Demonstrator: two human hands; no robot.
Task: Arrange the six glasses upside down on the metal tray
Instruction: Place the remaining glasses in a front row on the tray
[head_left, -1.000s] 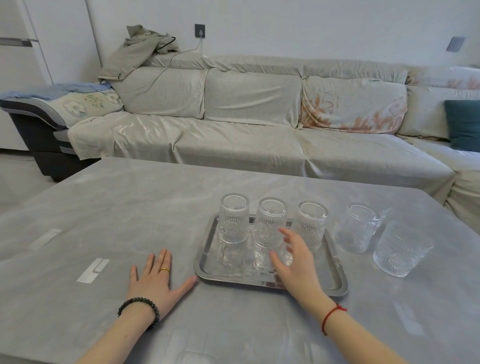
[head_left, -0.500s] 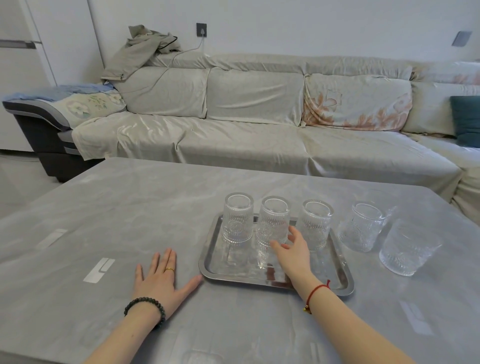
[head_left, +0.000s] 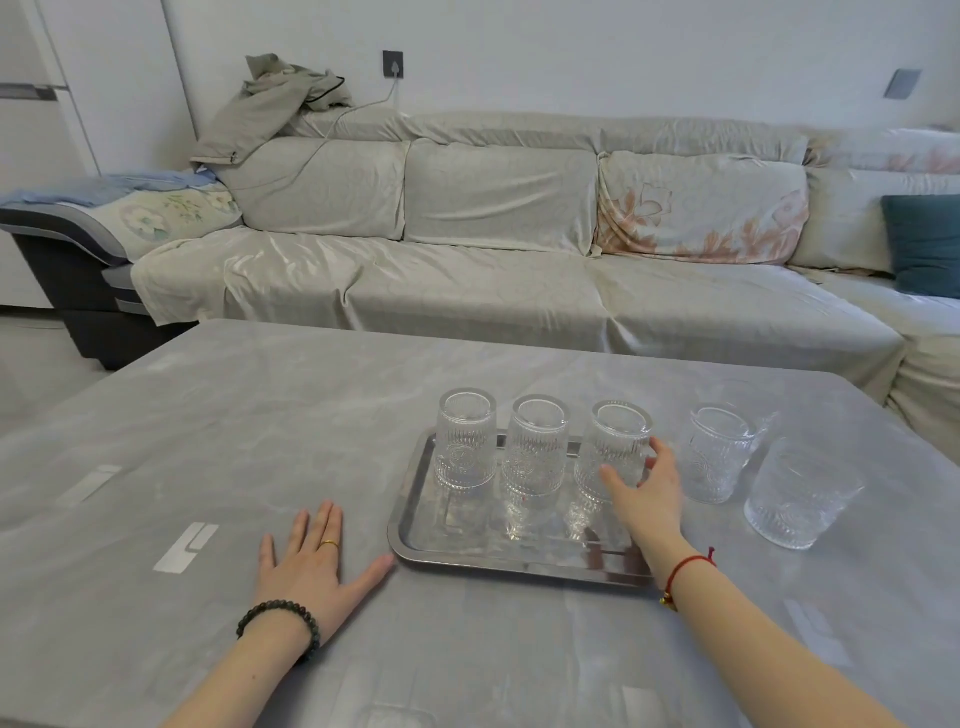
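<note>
Three glasses (head_left: 540, 447) inverted on tray (head_left: 415, 540), centre frame. Right hand (head_left: 647, 499) cupping rightmost one. Left hand (head_left: 317, 561) flat on table (head_left: 260, 415). Two glasses (head_left: 753, 483) off-tray, right.

The right hand (head_left: 647, 496) covers the lower right side of the ribbed clear glass at the right end of the tray's row (head_left: 615, 449), so whether its fingers touch the glass cannot be told. The same wrist hides the near right corner of the rectangular shiny metal tray (head_left: 410, 499). Both forearms are cut off by the bottom edge. The grey marbled desk (head_left: 260, 426) runs out of view at its near and left edges. The dark teal cushion (head_left: 924, 244) is cropped at the right edge.
</note>
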